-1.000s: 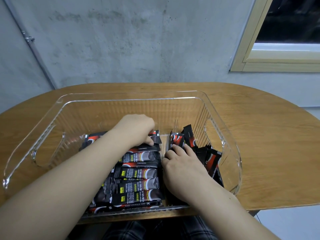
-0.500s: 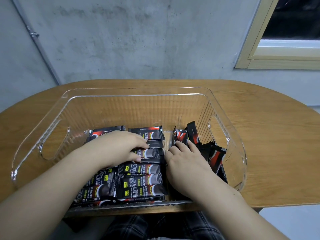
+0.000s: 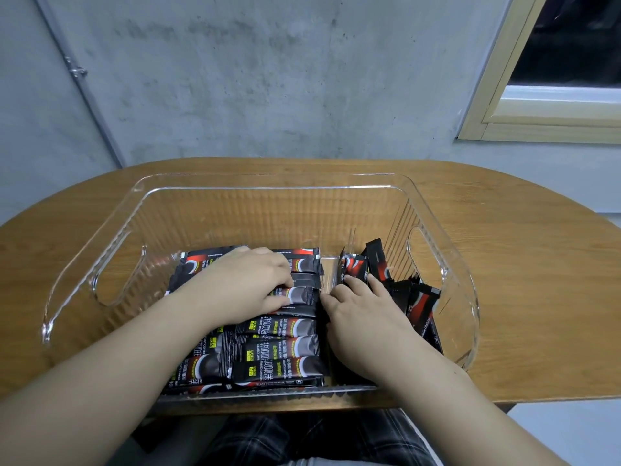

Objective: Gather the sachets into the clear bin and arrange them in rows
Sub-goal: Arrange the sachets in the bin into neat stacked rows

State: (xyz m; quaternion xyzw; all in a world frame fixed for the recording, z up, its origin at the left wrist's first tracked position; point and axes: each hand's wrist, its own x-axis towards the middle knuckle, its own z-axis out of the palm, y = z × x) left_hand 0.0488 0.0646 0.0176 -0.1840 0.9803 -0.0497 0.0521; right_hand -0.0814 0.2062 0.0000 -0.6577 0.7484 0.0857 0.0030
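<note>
The clear bin (image 3: 111, 227) stands on the wooden desk (image 3: 524, 264), close to the person at the front edge. Inside it, on the left and middle part of the floor, black sachets (image 3: 279, 351) lie flat in rows, one below the other, w/ their long sides touching. The left hand (image 3: 248, 287) lies palm down on top of these rows, near the back; its fingers (image 3: 284, 282) are curled a little and press on a sachet, the tips close together, but I cannot tell if they really pinch it. On the right side of the bin there is a loose pile of sachets (image 3: 416, 301), some standing tilted against the right wall, not in order. The right hand (image 3: 363, 314) is between the rows and this pile; its fingers (image 3: 353, 282) are a bit spread and touch the tilted sachets at the back. Behind the desk is a grey wall (image 3: 268, 79) and a window frame (image 3: 544, 126) at the right
</note>
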